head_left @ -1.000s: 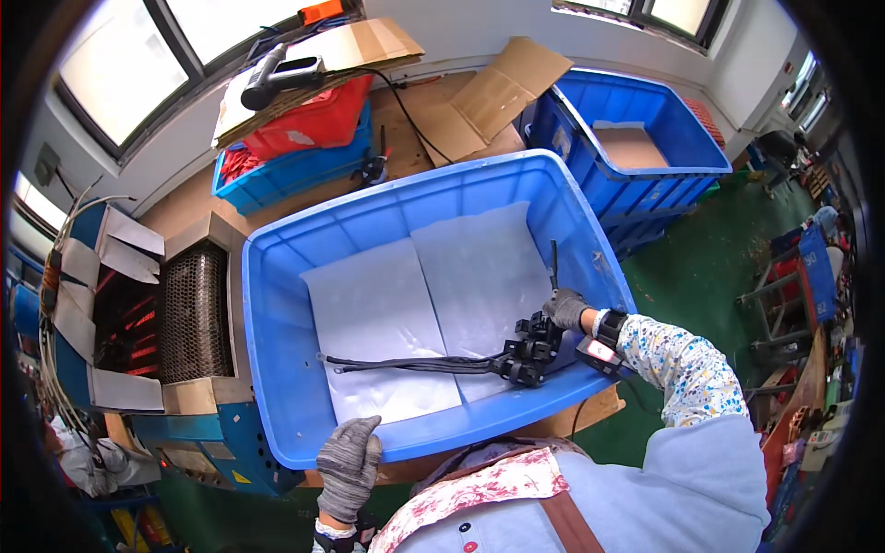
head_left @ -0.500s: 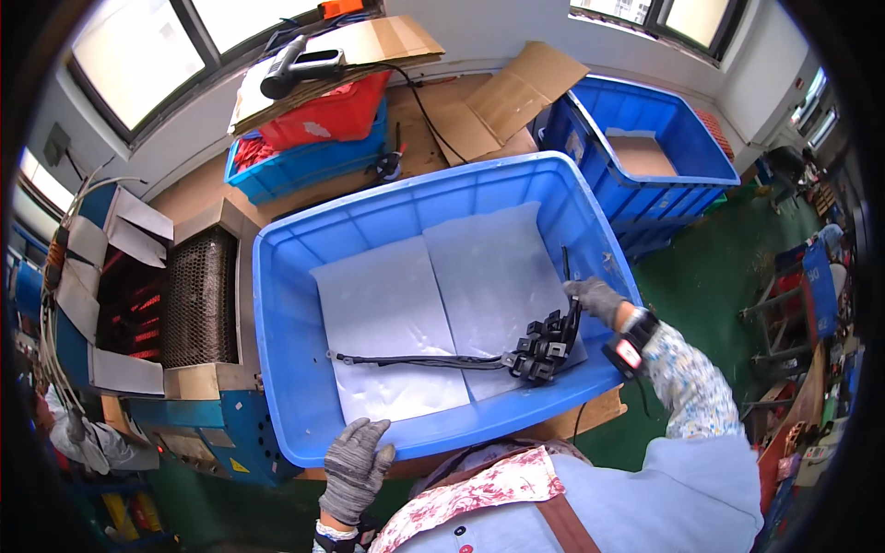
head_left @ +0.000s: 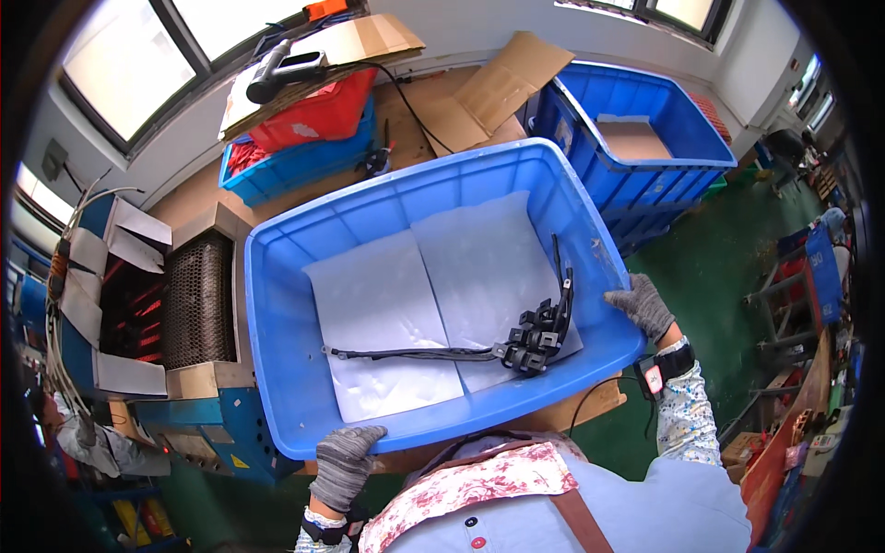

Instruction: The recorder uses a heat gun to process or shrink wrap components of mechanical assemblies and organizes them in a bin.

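A big blue plastic bin (head_left: 479, 426) stands in front of me. My left hand (head_left: 343, 468), in a grey knit glove, is closed on its near rim toward the left corner. On the right side, my right hand (head_left: 643, 308), gloved alike, is closed over the rim with its fingertips inside. Two white sheets (head_left: 373, 309) line the bin's bottom. A black wire harness (head_left: 533, 339) lies on them at the right, its connectors in a cluster; one long cable stretches left and shorter ends point up along the right wall. Neither hand touches the harness.
At the left is a teal machine (head_left: 207, 431) with a mesh drum and a red-glowing opening. Behind, a heat gun (head_left: 277, 72) rests on cardboard over a red crate (head_left: 313, 115). Another blue bin (head_left: 678, 164) stands back right, beside folded cardboard (head_left: 498, 92).
My right hand has let go of the harness and moved out to the bin's right rim. My left hand has closed on the near rim. The harness now lies in the bin.
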